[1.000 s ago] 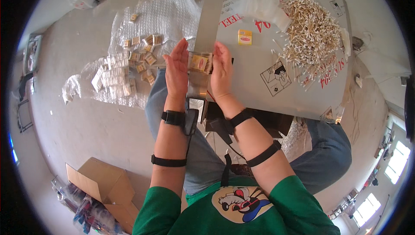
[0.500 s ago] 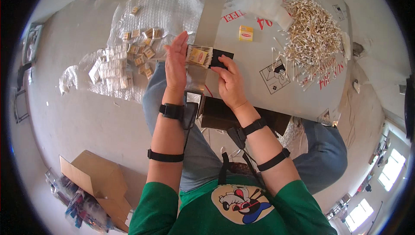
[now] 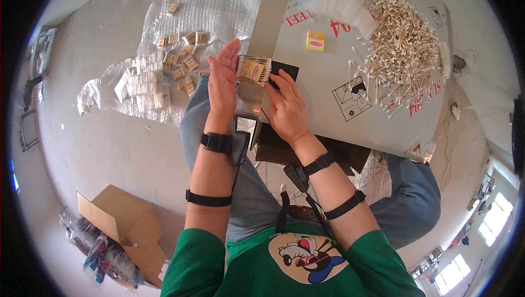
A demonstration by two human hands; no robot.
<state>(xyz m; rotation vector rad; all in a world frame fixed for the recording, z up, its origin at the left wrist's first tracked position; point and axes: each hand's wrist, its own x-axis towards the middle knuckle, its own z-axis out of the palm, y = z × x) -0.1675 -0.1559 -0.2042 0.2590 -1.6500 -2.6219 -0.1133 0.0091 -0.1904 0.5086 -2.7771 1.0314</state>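
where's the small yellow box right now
In the head view the small yellow box lies alone on the grey board, above and right of the right hand, left of the heap of cotton swabs.

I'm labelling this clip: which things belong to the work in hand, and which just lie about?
In hand:
left hand and right hand around a small bundle of cotton swabs
loose swab heap
finished packets on bubble wrap

Lying about:
cardboard box
small yellow packet
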